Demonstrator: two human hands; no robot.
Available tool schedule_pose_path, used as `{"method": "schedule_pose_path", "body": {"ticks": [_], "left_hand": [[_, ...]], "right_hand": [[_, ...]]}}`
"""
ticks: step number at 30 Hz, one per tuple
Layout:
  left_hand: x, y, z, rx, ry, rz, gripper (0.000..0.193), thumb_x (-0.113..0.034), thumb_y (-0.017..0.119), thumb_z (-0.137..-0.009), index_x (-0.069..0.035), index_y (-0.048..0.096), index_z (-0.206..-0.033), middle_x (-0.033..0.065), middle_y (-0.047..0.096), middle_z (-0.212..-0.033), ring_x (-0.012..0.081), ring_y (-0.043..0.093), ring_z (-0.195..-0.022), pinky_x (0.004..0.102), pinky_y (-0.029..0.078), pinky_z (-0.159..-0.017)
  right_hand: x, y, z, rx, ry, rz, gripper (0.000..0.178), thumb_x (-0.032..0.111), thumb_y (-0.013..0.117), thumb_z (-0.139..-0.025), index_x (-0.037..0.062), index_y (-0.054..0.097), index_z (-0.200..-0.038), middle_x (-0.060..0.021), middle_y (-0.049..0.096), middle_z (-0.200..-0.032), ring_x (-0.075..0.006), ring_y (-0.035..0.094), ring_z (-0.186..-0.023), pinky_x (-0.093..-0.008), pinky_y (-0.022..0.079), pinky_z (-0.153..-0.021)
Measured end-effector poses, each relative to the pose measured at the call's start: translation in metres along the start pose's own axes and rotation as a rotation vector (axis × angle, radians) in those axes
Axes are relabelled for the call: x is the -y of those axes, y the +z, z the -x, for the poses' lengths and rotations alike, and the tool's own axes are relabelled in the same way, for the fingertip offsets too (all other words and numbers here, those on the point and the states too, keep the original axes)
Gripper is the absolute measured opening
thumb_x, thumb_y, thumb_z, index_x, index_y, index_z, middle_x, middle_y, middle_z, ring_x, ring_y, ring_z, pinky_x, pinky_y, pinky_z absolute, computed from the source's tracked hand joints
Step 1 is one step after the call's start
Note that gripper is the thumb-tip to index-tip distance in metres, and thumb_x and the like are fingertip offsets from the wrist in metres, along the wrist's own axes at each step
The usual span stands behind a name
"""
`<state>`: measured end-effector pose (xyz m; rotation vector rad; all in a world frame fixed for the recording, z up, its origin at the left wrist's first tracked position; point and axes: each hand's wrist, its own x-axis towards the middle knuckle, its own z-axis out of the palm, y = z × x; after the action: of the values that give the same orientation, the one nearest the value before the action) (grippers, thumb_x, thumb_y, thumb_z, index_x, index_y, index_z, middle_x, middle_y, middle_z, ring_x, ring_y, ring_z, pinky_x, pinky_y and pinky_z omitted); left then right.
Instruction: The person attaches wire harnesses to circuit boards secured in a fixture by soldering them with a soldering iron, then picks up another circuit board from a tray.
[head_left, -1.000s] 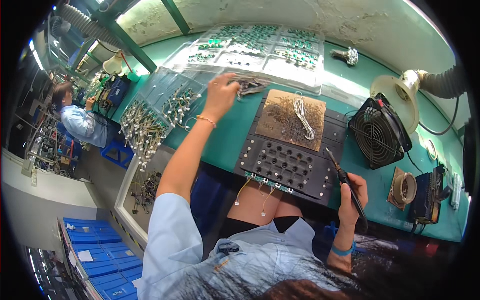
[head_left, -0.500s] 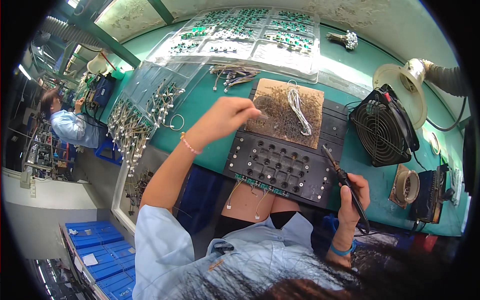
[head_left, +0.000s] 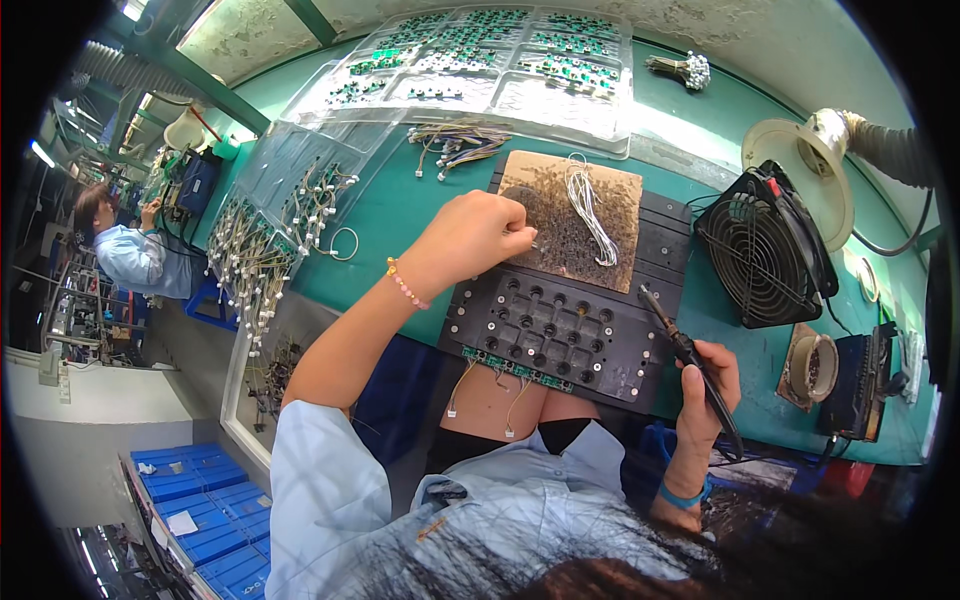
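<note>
Work looks partway along: at the near edge of the black fixture (head_left: 660, 250), the strip of green boards (head_left: 515, 368) already bears at least two hanging leads (head_left: 514, 408), while loose wires (head_left: 460, 145) wait farther left; the right hand (head_left: 708, 395) grips a soldering iron (head_left: 688, 352), the left hand (head_left: 478, 237) pinches its fingertips together, contents unclear

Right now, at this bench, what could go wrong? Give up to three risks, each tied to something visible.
1. The right hand holds a soldering iron, its tip near the speckled board's corner; if hot, it might scorch the board.
2. The left hand is bare beside that board, so a careless swing of the iron could burn it.
3. Thin wires dangle from the green circuit strip; they might snag.
</note>
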<state>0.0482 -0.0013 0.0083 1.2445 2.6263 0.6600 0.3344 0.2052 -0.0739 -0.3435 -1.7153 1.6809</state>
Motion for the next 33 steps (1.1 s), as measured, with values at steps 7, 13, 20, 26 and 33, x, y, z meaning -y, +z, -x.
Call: {"method": "schedule_pose_path", "body": {"ticks": [7,13,20,26,33], "left_hand": [[-0.016,-0.015,0.016,-0.019,-0.005,-0.059,0.029,-0.023,0.068,-0.091,-0.001,0.065,-0.071,0.0073,0.066,-0.066,0.0235,0.058,-0.059,0.0352,0.048,-0.060],[-0.049,-0.024,0.066,0.034,0.046,0.558,0.011,-0.013,0.064,-0.100,-0.004,0.069,-0.097,0.0013,0.069,-0.077,0.0090,0.056,-0.064,0.0245,0.045,-0.059],[-0.102,0.022,0.128,0.167,-0.158,1.161,0.010,-0.010,0.063,-0.102,-0.002,0.065,-0.109,0.0053,0.073,-0.085,0.0075,0.060,-0.069,0.0194,0.046,-0.063],[-0.120,0.044,0.148,0.136,-0.115,1.435,0.010,-0.009,0.063,-0.102,-0.001,0.065,-0.107,0.0067,0.074,-0.086,0.0077,0.060,-0.070,0.0188,0.046,-0.064],[-0.110,0.052,0.156,0.045,-0.040,1.327,0.011,-0.009,0.065,-0.102,0.000,0.065,-0.109,0.0060,0.072,-0.089,0.0080,0.061,-0.074,0.0189,0.048,-0.067]], "right_hand": [[-0.002,-0.003,0.005,-0.012,0.012,0.074,0.029,0.010,0.066,-0.092,-0.0020,0.062,-0.119,-0.0117,0.065,-0.109,-0.0178,0.064,-0.089,-0.0283,0.054,-0.084],[0.009,0.005,0.002,-0.067,-0.042,0.008,0.035,0.023,0.065,-0.100,-0.0029,0.060,-0.124,-0.0099,0.067,-0.086,-0.0170,0.064,-0.076,-0.0276,0.054,-0.079],[0.054,0.047,0.011,0.010,-0.036,-0.141,0.053,0.040,0.060,-0.106,-0.0037,0.054,-0.135,-0.0068,0.064,-0.063,-0.0164,0.063,-0.066,-0.0293,0.054,-0.071],[0.088,0.082,0.019,0.104,0.020,-0.319,0.062,-0.008,0.063,-0.087,0.0011,0.048,-0.146,-0.0117,0.066,-0.091,-0.0127,0.062,-0.078,-0.0224,0.050,-0.069],[0.090,0.091,0.028,0.234,0.067,-0.264,0.067,-0.013,0.063,-0.086,0.0022,0.044,-0.149,-0.0085,0.061,-0.093,-0.0118,0.057,-0.079,-0.0214,0.048,-0.069]]}}
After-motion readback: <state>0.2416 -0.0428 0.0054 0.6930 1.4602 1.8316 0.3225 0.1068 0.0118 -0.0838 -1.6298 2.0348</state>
